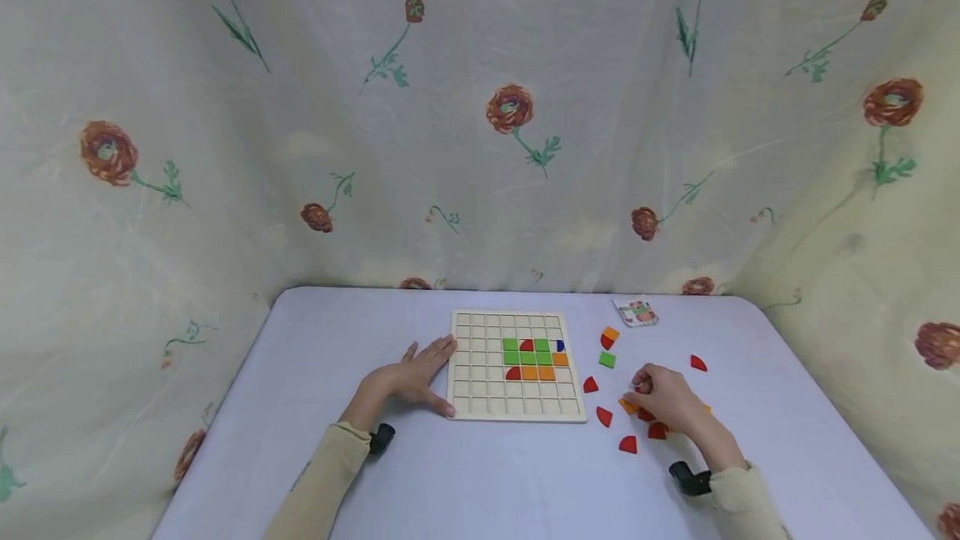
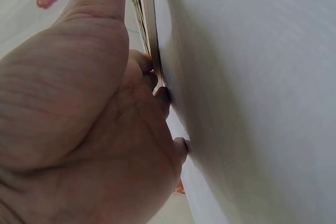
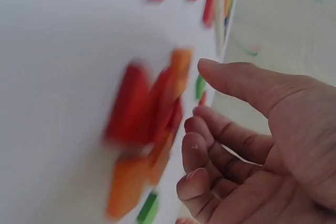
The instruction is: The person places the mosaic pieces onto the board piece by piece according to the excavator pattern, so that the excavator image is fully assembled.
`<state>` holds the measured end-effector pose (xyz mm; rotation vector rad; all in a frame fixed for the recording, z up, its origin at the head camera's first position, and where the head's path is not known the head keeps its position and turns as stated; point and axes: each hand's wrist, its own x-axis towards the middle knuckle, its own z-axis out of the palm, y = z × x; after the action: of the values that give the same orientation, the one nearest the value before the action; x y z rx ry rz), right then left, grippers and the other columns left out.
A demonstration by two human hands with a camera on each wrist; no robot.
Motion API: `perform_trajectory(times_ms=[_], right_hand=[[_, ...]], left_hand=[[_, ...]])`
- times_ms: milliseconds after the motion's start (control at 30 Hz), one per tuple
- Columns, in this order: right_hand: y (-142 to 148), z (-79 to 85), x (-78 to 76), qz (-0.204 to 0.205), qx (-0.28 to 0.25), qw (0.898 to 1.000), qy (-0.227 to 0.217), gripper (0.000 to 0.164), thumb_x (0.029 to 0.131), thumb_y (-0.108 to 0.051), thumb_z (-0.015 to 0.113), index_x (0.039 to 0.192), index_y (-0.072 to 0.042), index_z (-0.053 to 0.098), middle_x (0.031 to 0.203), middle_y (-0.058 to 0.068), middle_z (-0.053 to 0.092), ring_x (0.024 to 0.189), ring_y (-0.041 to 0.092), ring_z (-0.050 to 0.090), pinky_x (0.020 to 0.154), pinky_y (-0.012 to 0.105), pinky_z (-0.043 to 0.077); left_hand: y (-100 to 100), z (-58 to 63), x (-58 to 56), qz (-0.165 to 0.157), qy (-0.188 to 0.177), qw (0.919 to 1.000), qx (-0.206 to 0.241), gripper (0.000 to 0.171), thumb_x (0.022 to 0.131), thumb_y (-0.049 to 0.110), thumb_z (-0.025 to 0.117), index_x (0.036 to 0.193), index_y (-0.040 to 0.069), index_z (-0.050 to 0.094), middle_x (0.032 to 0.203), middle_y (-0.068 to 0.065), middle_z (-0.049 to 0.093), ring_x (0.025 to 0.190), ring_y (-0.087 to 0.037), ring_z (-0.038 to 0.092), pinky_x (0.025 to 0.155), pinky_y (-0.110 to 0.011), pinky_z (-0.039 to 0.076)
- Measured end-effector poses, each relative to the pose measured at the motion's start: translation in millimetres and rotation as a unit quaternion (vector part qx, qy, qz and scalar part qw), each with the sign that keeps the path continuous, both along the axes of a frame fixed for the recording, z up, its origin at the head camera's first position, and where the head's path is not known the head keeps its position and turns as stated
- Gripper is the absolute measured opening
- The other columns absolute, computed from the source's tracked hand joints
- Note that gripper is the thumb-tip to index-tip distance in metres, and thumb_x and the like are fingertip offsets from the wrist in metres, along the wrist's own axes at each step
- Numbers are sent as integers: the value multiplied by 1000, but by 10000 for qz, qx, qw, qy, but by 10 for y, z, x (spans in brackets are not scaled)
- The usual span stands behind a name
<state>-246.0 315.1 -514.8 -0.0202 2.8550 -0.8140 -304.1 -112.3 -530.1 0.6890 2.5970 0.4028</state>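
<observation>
My left hand [image 1: 416,377] rests on the table with its fingers spread, thumb and fingertips against the left edge of a square wooden grid board [image 1: 480,407]. In the left wrist view, the board's side [image 2: 149,19] runs past that hand's fingertips. Green, orange and red pieces and a small blue quarter-round sit in the board's upper right cells. Over a loose pile right of the board hovers my right hand [image 1: 667,398]. Its fingers bend loosely, thumb apart from them, and nothing shows between them. Red pieces [image 3: 128,103] and an orange piece [image 3: 128,182] lie just beside it, partly hidden in the head view.
Red quarter-round pieces [image 1: 628,444] lie scattered between the board and the pile, and another red piece [image 1: 698,363] lies farther right. A green square [image 1: 607,360] sits near the board's right edge. At the back is a patterned card [image 1: 637,312].
</observation>
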Motion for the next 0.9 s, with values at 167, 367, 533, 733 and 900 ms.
perform_trajectory(times_ms=[167, 367, 533, 733, 900], right_hand=[[137, -57, 31, -120, 23, 9999, -31, 34, 86, -22, 73, 106, 2, 59, 82, 7, 57, 68, 17, 51, 59, 25, 46], [161, -84, 44, -78, -6, 9998, 195, 30, 86, -17, 73, 108, 2, 63, 89, 9, 61, 71, 17, 52, 62, 24, 50], [122, -93, 44, -95, 50, 9996, 247, 31, 85, -20, 74, 106, 0, 65, 91, 9, 61, 73, 17, 52, 62, 25, 51], [97, -109, -3, -68, 61, 9997, 214, 28, 86, -16, 73, 108, -1, 66, 93, 8, 59, 73, 18, 51, 60, 24, 50], [76, -116, -89, 50, -151, 9998, 136, 29, 86, -5, 68, 114, -2, 64, 98, 11, 57, 73, 19, 51, 58, 26, 49]], left_hand=[[-25, -29, -9, 4, 26, 10000, -32, 124, 69, 67, 73, 157, 13, 3, 165, -2, -1, 152, -20, 1, 122, -51, -1], [-15, -22, 9, -3, 4, 10000, 54, 123, 70, 66, 73, 156, 11, 4, 164, -5, 0, 152, -23, 1, 121, -52, 0], [-5, -7, 21, 5, 28, 10000, -16, 122, 71, 67, 72, 156, 12, 4, 164, -4, 0, 152, -22, 1, 122, -51, -1], [4, 0, 32, -10, 68, 10000, 21, 121, 71, 65, 73, 156, 11, 6, 164, -6, 2, 152, -24, 3, 121, -52, 1], [15, 20, 33, -3, 51, 10000, 42, 121, 71, 63, 74, 156, 11, 6, 164, -5, 1, 152, -23, 2, 121, -52, -1]])
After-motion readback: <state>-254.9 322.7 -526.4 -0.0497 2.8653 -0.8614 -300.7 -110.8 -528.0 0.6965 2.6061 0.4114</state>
